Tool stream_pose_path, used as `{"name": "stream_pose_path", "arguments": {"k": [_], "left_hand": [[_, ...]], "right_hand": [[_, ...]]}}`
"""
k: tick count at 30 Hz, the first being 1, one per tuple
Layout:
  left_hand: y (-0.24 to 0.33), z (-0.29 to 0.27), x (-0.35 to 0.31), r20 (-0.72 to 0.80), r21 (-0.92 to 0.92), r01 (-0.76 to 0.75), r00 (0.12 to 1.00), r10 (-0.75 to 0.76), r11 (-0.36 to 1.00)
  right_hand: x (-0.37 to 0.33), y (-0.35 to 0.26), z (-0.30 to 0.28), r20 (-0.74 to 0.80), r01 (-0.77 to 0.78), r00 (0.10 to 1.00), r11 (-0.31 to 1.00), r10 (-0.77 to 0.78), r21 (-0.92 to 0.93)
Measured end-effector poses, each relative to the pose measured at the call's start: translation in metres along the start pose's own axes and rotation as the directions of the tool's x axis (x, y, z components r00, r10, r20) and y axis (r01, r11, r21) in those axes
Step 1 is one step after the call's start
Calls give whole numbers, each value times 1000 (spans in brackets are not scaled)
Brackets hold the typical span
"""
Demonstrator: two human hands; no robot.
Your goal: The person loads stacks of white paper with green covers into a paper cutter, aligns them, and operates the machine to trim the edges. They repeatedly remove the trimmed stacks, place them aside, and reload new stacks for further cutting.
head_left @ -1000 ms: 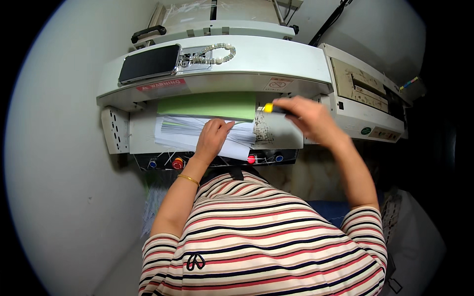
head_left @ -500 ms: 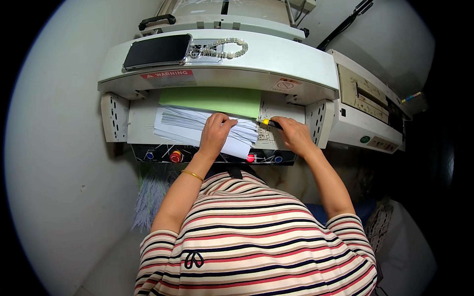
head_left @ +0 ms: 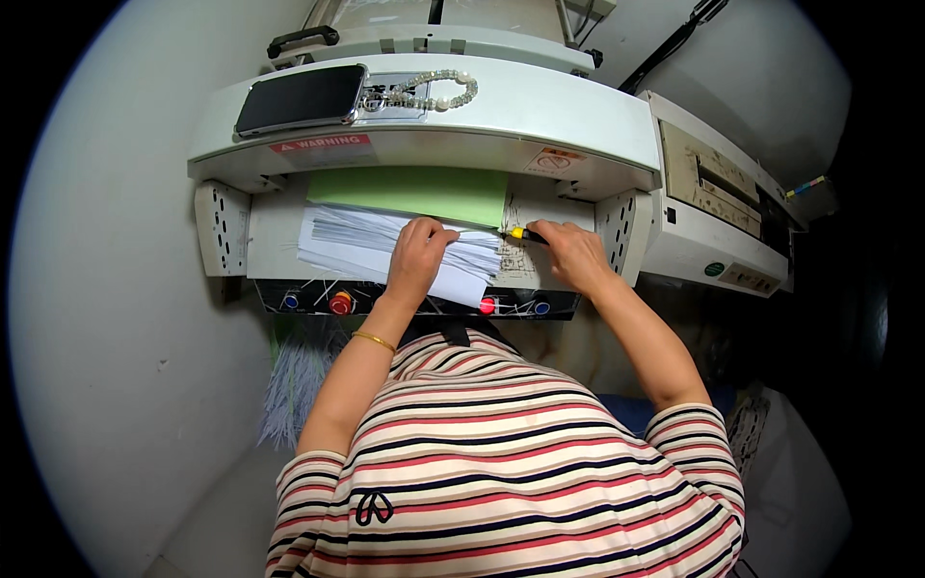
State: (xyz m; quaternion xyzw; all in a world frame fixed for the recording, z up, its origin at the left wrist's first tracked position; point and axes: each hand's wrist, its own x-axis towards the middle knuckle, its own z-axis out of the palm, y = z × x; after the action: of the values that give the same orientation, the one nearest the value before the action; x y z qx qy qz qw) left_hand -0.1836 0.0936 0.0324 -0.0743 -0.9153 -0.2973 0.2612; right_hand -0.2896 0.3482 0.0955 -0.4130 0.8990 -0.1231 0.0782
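On the bed of a white machine lies a green sheet stack point(head_left: 409, 194). Along its near edge are loose narrow white paper strips point(head_left: 356, 227), with white sheets point(head_left: 455, 285) under them. My left hand point(head_left: 418, 258) is over the strips, its fingers bent and closed on them; the thumb side is near the green edge. My right hand point(head_left: 570, 252) is closed around a thin tool with a black and yellow handle point(head_left: 531, 235). The tool points left, and its dark tip is at the right corner of the green stack. Its exact kind is unclear.
A black phone point(head_left: 301, 99) with a beaded strap point(head_left: 448, 93) rests on the machine's top cover. Red and blue buttons line the front panel point(head_left: 385, 300). Perforated side plates point(head_left: 621, 238) flank the bed. Paper shreds point(head_left: 303, 385) hang below at left. Another machine point(head_left: 718, 183) stands at right.
The view has shifted slightly. My left hand stays on the strips, and the tool in my right hand keeps its tip by the green stack's corner, with only a small movement of the right arm.
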Motion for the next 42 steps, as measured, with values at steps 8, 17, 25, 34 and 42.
{"name": "stream_pose_path", "arguments": {"k": [8,17,25,34,42], "left_hand": [[1,-2,0,8,-50,7,1000,-6,999],[-3,0,-1,-2,-81,-26,1000,26,996],[-9,1,-1,30,-45,-64,997,65,997],[-19,-12,-11,69,-95,-63,995,69,993],[-12,-42,-9,254,-169,-169,944,209,971]], "right_hand": [[-6,8,0,16,-34,999,999,34,11],[-8,11,0,41,-20,999,1000,20,6],[-7,11,-2,70,-46,996,999,47,-23],[-29,-17,-19,-152,25,988,942,28,336],[14,-31,-141,-646,87,749,989,-146,-123]]}}
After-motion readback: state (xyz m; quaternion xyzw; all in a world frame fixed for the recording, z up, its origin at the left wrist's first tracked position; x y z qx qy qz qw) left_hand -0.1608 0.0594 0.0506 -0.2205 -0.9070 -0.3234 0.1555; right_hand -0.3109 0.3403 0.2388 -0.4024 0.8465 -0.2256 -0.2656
